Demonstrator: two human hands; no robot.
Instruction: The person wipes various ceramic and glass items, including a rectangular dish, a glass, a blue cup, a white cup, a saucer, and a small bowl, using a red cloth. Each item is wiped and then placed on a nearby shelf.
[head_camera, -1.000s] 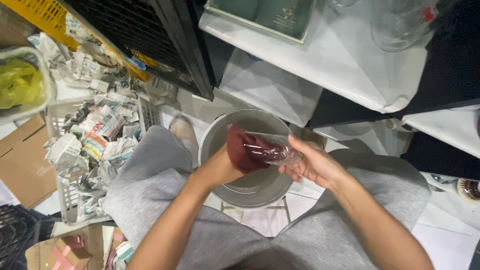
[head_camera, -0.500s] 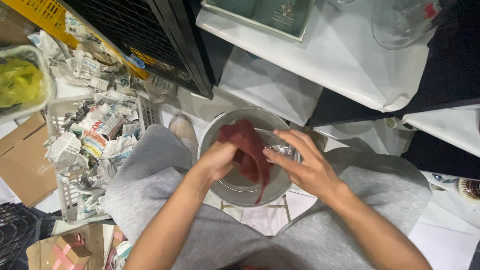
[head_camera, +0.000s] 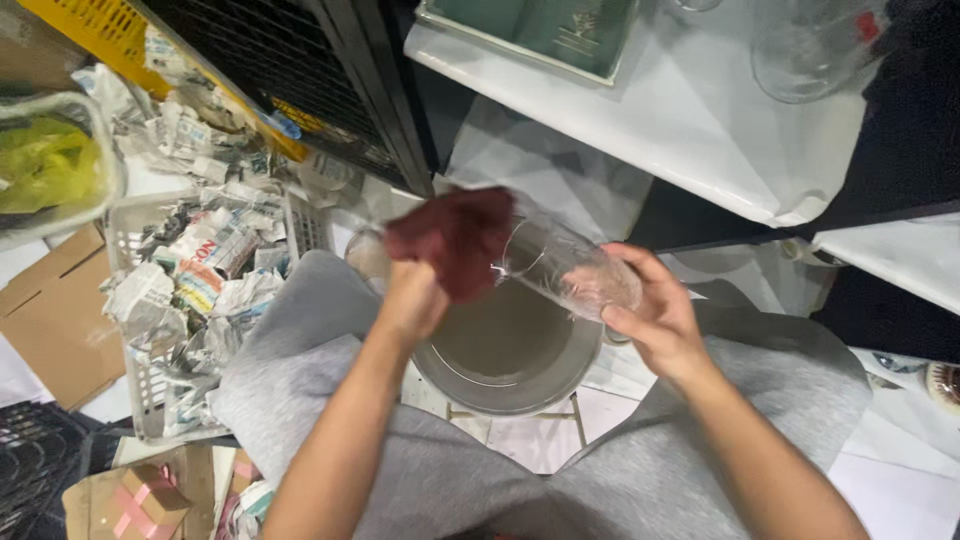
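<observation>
Seen from above, my left hand (head_camera: 412, 298) is bunched tight around a dark red cloth (head_camera: 455, 240), now lifted out of the steel bowl (head_camera: 505, 355) where it hung half a second ago. My right hand (head_camera: 655, 318) grips a clear glass (head_camera: 565, 268) lying sideways above the bowl, so wiping looks ready to resume. A white basket (head_camera: 140, 385) of crumpled paper sits left.

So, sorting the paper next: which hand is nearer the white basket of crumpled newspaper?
Left. The left hand holds the red cloth beside the basket; the right hand is farther, across the metal bowl.
</observation>
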